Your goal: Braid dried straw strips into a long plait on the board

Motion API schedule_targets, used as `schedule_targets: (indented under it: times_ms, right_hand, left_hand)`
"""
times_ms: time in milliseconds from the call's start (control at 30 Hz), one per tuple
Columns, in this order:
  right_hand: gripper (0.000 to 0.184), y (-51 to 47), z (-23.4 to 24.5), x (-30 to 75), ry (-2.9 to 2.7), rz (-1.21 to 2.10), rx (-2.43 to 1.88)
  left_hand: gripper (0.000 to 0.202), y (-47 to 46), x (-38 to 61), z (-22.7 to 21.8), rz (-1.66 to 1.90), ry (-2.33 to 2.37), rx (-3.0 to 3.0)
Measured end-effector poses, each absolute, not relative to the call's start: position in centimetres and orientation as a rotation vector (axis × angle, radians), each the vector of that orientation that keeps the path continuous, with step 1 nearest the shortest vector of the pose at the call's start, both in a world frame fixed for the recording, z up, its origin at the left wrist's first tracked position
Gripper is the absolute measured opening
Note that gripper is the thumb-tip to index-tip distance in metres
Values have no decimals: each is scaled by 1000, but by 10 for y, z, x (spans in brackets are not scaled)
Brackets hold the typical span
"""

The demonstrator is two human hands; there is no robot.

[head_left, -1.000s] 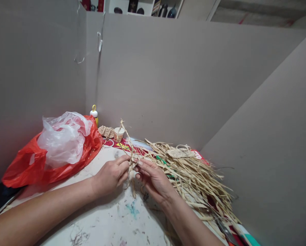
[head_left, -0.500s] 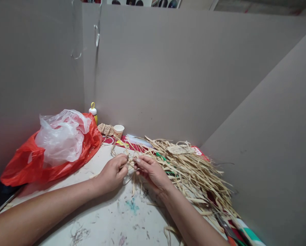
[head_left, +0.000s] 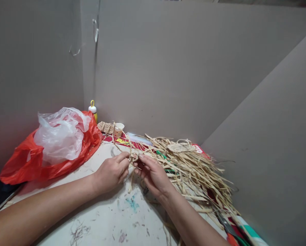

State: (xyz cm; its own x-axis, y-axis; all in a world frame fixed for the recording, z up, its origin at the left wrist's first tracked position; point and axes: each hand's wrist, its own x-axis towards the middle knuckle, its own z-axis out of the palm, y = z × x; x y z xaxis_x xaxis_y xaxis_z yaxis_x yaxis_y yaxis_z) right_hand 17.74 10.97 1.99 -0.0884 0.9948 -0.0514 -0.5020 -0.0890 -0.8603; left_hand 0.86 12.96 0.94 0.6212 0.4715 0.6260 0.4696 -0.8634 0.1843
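Note:
Between my fingertips is a small twisted piece of straw cord (head_left: 133, 157), with loose ends sticking up behind it and strips hanging below. My left hand (head_left: 113, 172) pinches its left side, fingers curled. From the right, my right hand (head_left: 153, 173) grips the other side between thumb and fingers. Both hands are just above the white table (head_left: 112, 218). Just right of my right hand lies a big heap of dry straw strips (head_left: 201, 171), with a woven straw piece (head_left: 180, 147) on top.
A red plastic bag (head_left: 22, 167) with a clear bag (head_left: 60, 136) stands left. Behind are a yellow-white bottle (head_left: 92, 109), a woven straw sole shape (head_left: 105, 127) and a paper cup (head_left: 119, 130). Scissors (head_left: 229, 227) lie at lower right. Grey panels (head_left: 153, 68) enclose the table.
The straw cord between my fingers has turned and now shows a small loop, with ends standing higher. My left hand has tilted slightly. The view has dipped a little.

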Motion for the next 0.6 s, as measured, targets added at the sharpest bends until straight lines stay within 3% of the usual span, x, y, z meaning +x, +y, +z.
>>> schedule_targets:
  times_ms: [600]
  right_hand:
    - [14,119,5,181,-994,1428,-986]
  left_hand:
    - [18,135,11,11,695,894,2830]
